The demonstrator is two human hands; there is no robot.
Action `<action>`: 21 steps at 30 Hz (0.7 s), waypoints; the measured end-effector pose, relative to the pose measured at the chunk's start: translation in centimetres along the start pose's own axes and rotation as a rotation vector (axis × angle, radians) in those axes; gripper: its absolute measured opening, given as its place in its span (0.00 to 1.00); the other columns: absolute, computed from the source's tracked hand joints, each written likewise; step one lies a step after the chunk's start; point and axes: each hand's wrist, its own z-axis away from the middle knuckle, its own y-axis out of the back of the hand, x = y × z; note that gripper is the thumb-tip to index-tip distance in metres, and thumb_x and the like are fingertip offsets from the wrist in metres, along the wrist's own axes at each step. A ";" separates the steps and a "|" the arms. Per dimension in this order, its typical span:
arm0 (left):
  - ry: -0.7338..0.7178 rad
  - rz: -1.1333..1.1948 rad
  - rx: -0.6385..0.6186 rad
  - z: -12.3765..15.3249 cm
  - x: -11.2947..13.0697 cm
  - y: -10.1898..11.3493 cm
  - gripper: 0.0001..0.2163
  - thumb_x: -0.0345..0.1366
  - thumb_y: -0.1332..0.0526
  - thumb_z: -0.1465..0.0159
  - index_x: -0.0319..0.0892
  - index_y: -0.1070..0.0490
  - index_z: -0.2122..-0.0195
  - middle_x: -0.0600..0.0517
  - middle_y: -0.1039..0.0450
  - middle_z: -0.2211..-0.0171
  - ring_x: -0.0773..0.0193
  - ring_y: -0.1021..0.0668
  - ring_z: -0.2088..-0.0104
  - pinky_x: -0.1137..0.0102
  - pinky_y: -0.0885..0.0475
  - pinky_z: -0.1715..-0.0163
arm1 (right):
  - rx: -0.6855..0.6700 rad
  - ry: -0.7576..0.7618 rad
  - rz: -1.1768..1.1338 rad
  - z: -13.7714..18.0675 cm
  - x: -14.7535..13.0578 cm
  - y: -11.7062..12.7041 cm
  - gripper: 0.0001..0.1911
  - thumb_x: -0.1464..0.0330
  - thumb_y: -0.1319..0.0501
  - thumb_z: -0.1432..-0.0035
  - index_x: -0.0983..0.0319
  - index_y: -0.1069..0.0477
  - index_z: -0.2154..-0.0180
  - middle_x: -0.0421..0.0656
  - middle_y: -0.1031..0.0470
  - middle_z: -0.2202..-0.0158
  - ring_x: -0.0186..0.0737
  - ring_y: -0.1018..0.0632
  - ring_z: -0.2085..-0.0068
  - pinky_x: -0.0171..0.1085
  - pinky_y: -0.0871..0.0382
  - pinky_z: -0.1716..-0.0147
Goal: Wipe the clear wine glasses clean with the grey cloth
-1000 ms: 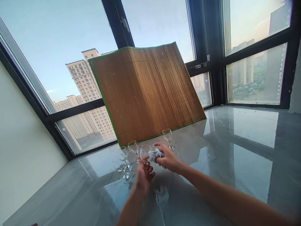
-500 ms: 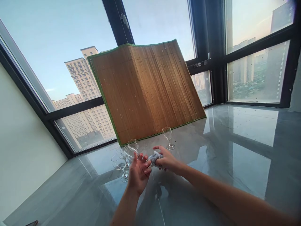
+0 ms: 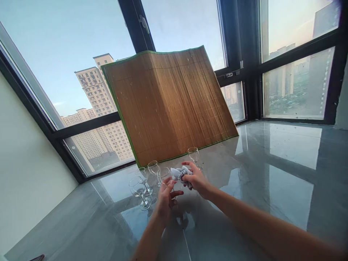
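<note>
– Upright now, the wine glass (image 3: 163, 173) that was tilted leftward half a second ago?
– Yes, at lower centre, over the glossy grey surface (image 3: 272, 181). The left hand (image 3: 166, 198) is closed round its stem. The right hand (image 3: 198, 180) is clenched on a grey cloth (image 3: 180, 173) touching its bowl.
– Nearby?
– Three empty glasses (image 3: 137, 187) just left, a lone glass (image 3: 193, 153) behind, and a bamboo mat (image 3: 168, 105) leaning on the window.

Glossy grey bench (image 3: 272, 203), window light mirrored on it. Three empty wine glasses (image 3: 138, 189) stand clustered upright at left. A lone wine glass (image 3: 193, 155) stands apart, right. Behind them a bamboo mat (image 3: 168, 105) stands on edge.
</note>
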 end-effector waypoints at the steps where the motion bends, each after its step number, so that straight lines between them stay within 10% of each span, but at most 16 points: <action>1: 0.008 0.003 -0.021 0.1 0.0 -0.1 0.26 0.49 0.34 0.41 0.50 0.38 0.45 0.50 0.29 0.50 0.67 0.19 0.68 0.79 0.41 0.82 | -0.034 -0.013 -0.009 0.1 0.1 0.0 0.37 0.70 0.41 0.61 0.59 0.42 0.45 0.35 0.30 0.70 0.32 0.29 0.78 0.31 0.43 0.83; 9: 0.007 0.032 -0.224 1.0 -0.5 -0.9 0.33 0.49 0.34 0.41 0.52 0.46 0.38 0.50 0.24 0.57 0.63 0.20 0.72 0.75 0.35 0.78 | -0.363 -0.111 -0.055 0.7 1.1 -0.2 0.41 0.71 0.38 0.60 0.58 0.43 0.41 0.36 0.28 0.67 0.34 0.28 0.73 0.31 0.40 0.79; 21: 0.119 0.109 -0.362 1.2 0.2 -0.5 0.35 0.66 0.48 0.39 0.46 0.38 0.40 0.48 0.25 0.61 0.62 0.23 0.71 0.74 0.37 0.77 | -0.353 -0.147 -0.097 1.2 1.5 -0.8 0.38 0.71 0.35 0.60 0.57 0.38 0.44 0.36 0.28 0.68 0.34 0.27 0.74 0.30 0.38 0.79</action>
